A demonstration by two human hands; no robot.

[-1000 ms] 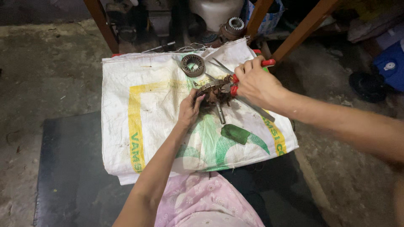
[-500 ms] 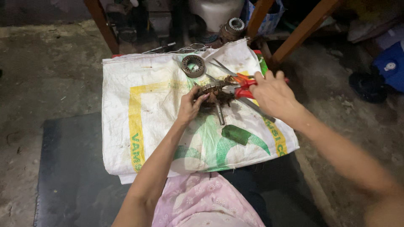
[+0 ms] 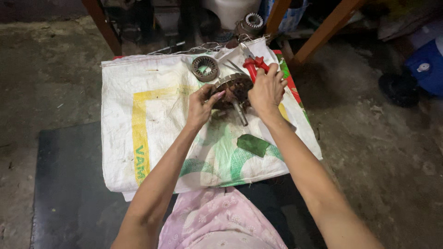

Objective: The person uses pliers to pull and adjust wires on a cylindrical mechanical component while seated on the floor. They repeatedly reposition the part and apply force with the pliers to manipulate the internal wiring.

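1. The round metal motor part (image 3: 232, 89) sits on the white woven sack (image 3: 152, 133), a little above the middle of the frame. It lies right between the two hands.
2. A thin metal shaft (image 3: 241, 114) sticks out of the motor part. It points down toward the bottom of the frame, leaning a bit to the right.
3. The left hand (image 3: 201, 105) touches the left side of the motor part. Its fingers curl in and pinch the edge.
4. The right hand (image 3: 266, 90) is just to the right of the motor part. It is closed around red-handled pliers (image 3: 253, 66), and the handles stick up toward the top of the frame.
5. Both hands are about the same closeness to the motor part. The left hand is on it, and the right hand is just beside it.
6. The right hand hides the tips of the pliers, so it is hard to tell if they touch the motor part.
7. A ring-shaped metal part (image 3: 205, 68) lies near, up and to the left. A green scrap (image 3: 252, 145) lies lower down on the sack.
8. Dark stuff inside the motor part is too dim to make out.
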